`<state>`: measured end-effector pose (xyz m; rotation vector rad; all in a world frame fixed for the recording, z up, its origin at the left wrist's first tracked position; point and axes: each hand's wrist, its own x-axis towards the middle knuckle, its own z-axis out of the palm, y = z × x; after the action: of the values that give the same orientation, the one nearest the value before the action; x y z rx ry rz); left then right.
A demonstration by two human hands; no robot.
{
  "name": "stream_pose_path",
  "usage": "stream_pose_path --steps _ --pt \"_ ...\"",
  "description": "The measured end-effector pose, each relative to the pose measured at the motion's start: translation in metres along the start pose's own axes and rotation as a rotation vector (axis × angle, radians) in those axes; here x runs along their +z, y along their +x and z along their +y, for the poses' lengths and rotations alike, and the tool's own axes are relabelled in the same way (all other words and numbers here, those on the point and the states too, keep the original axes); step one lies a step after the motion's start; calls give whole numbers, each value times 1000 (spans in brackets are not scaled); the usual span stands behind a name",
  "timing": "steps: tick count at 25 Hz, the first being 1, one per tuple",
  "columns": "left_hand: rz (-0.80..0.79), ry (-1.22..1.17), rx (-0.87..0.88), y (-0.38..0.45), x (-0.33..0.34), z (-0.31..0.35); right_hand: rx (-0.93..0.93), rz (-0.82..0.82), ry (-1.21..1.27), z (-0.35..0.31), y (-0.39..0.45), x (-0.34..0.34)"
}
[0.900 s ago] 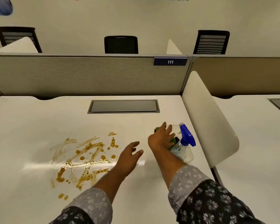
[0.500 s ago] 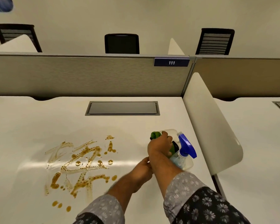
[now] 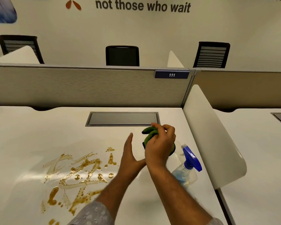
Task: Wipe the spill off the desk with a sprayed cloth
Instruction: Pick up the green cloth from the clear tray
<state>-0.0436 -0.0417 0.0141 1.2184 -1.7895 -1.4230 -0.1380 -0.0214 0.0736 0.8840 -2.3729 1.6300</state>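
Head: right hand (image 3: 160, 147) lifted cloth (image 3: 150, 135); left hand (image 3: 130, 157) opened.

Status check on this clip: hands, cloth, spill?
Right hand shut on crumpled green cloth, lifted. Left hand open beside it. Brown spill unwiped. Blue-triggered clear spray bottle untouched, not blocking.

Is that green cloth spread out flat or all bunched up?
Bunched up. The green cloth is a crumpled wad gripped in the right hand, lifted off the desk, not laid flat.

spill (image 3: 78, 181) left of bottle (image 3: 186, 169) (on desk (image 3: 23, 135))
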Motion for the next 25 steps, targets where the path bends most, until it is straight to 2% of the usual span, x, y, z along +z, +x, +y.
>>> stream_pose_path --steps 2,5,7,9,11,14,16,19,20,23,25 --pt "-87 -2 114 13 -24 18 16 -65 159 -17 3 -6" --pt "-194 -204 155 15 -47 33 57 -281 305 -38 16 -16" --pt "-159 -354 99 10 -55 38 83 -423 330 -45 29 -23" --pt "-58 -467 -25 6 -57 42 113 -495 328 -47 38 -28" --pt "58 -492 -129 4 -56 47 131 -485 309 -51 33 -27" --pt "68 -694 -218 -3 -50 51 92 -467 295 -62 -1 -19" --pt "33 -811 -215 -7 -53 49 65 -574 335 -66 -23 -13" --pt "86 -908 -204 -9 -67 41 113 -831 520 -61 -34 -20" --pt "81 -936 -231 -9 -71 38 100 -868 549 -52 -35 -28" --pt "-51 -1040 -259 -12 -80 29 27 -780 466 -8 -49 -63" --pt "-137 -1099 -244 -16 -84 23 76 -696 361 34 -62 -91"
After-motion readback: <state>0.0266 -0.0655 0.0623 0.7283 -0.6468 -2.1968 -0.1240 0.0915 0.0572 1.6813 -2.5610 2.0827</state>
